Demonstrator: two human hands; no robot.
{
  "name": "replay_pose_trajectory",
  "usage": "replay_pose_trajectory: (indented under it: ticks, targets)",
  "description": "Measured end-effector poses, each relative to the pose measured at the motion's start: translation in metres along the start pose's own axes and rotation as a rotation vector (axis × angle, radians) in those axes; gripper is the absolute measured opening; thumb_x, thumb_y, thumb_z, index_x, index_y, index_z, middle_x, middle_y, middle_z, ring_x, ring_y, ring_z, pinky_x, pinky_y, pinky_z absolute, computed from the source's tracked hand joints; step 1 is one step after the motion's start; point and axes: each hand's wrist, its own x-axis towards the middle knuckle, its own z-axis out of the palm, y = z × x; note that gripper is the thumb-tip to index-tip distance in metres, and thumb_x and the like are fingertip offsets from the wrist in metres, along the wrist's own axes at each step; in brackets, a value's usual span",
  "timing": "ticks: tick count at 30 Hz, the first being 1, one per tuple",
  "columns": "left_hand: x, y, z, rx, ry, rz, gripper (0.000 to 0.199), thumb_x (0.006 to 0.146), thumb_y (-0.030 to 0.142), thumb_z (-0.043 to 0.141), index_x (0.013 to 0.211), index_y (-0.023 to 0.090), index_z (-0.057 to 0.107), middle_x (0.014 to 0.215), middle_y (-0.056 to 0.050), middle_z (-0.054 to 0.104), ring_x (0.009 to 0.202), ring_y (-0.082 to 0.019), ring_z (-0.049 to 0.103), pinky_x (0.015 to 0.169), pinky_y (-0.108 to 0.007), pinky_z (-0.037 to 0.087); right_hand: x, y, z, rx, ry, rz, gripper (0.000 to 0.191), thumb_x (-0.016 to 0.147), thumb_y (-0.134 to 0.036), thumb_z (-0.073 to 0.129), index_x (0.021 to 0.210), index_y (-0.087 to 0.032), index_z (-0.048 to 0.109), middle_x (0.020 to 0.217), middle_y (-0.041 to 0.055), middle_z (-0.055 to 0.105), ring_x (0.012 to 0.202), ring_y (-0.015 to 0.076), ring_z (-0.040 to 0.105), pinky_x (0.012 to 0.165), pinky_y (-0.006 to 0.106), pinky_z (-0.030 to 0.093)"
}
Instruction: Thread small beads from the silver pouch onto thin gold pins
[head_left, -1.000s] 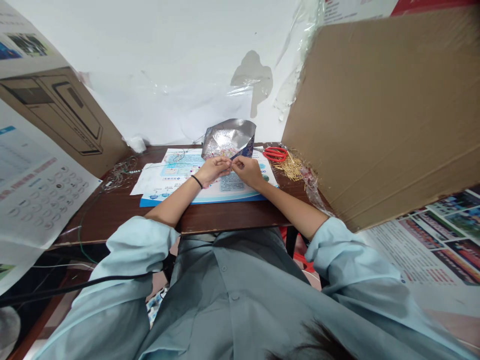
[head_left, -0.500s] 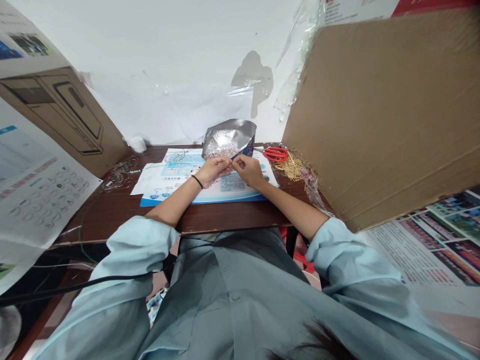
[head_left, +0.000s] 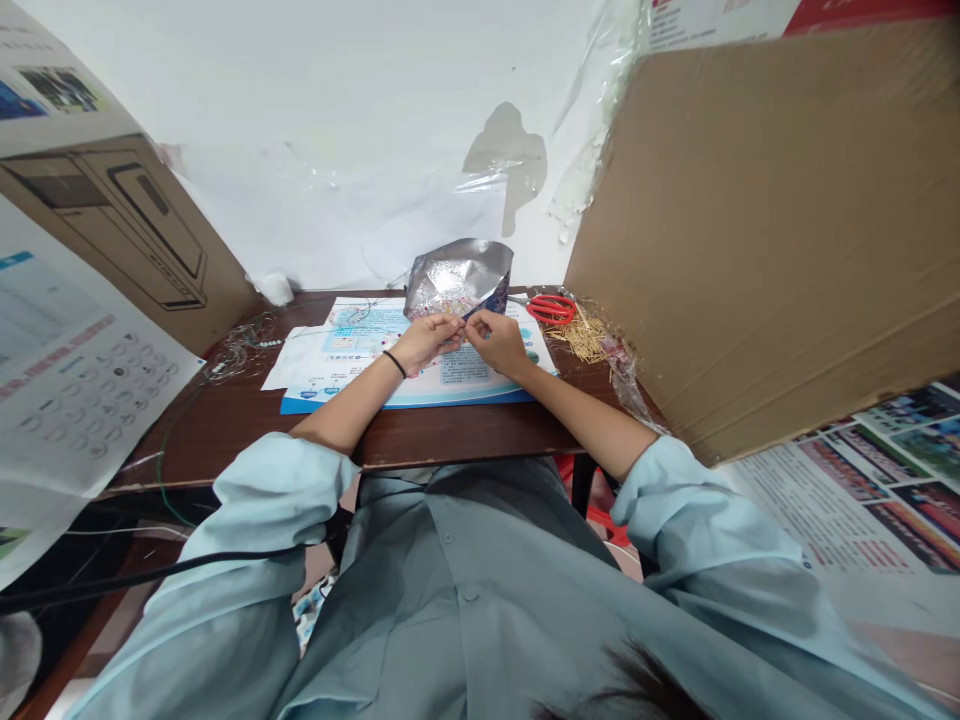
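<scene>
My left hand (head_left: 427, 343) and my right hand (head_left: 496, 340) meet fingertip to fingertip over the printed sheet (head_left: 352, 375). Both are closed in a pinch, and whatever lies between the fingers is too small to name. Just behind them stands an open silver foil bag (head_left: 459, 270) with small coloured beads (head_left: 450, 306) in its mouth. A few pink and red beads also lie on the paper beside my left hand. A thin thread (head_left: 330, 329) runs over the sheet on the left.
Red-handled scissors (head_left: 551, 308) and a heap of thin yellow sticks (head_left: 583, 335) lie at the right. Tangled clear thread (head_left: 241, 350) sits at the left of the brown table (head_left: 465, 436). Cardboard panels (head_left: 750, 230) wall in the right and left sides.
</scene>
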Motion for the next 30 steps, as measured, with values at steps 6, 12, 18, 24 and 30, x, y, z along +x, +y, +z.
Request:
replay_pose_trajectory:
  ticks: [6,12,18,24,30]
  targets:
    - [0.0004,-0.0003,0.0002,0.006,0.000,-0.002,0.032,0.073,0.031,0.098,0.084,0.012,0.074,0.079,-0.004,0.071,0.075,-0.010,0.066,0.078,-0.024,0.057,0.0002,-0.0007,-0.0015,-0.011,-0.002,0.000,0.015,0.088,-0.022,0.063,0.073,-0.022,0.061,0.071,-0.0010,0.064,0.069,0.0155,0.058,0.074,0.030,0.047]
    - [-0.0003,0.0003,0.0001,0.017,-0.006,0.008,0.039,0.066,0.035,0.101,0.084,0.013,0.074,0.080,-0.003,0.072,0.074,-0.010,0.066,0.075,-0.024,0.057,0.0002,-0.0033,-0.0020,-0.008,-0.008,0.026,0.014,0.087,-0.022,0.064,0.073,-0.022,0.061,0.070,-0.0018,0.064,0.068,0.0153,0.057,0.074,0.030,0.046]
    - [-0.0004,-0.0001,0.0000,0.049,-0.012,0.010,0.047,0.060,0.042,0.103,0.083,0.013,0.074,0.078,-0.003,0.071,0.075,-0.011,0.065,0.074,-0.024,0.056,0.0001,-0.0016,-0.0009,-0.016,-0.011,0.026,0.013,0.088,-0.023,0.064,0.076,-0.021,0.063,0.073,-0.0005,0.067,0.070,0.0159,0.059,0.075,0.030,0.047]
    - [-0.0005,-0.0002,0.0005,0.059,-0.010,-0.001,0.044,0.063,0.040,0.102,0.081,0.014,0.072,0.078,-0.003,0.072,0.074,-0.010,0.066,0.076,-0.024,0.056,0.0005,0.0009,-0.0004,0.003,-0.031,-0.014,0.009,0.090,-0.023,0.065,0.082,-0.021,0.067,0.076,0.0001,0.069,0.072,0.0158,0.060,0.077,0.030,0.049]
    - [-0.0006,-0.0001,0.0003,0.066,-0.013,-0.010,0.033,0.073,0.032,0.097,0.079,0.013,0.071,0.076,-0.004,0.071,0.072,-0.010,0.065,0.074,-0.022,0.055,0.0006,-0.0024,-0.0021,0.018,-0.056,-0.022,0.001,0.090,-0.021,0.069,0.091,-0.022,0.070,0.075,-0.0019,0.069,0.070,0.0153,0.061,0.077,0.029,0.050]
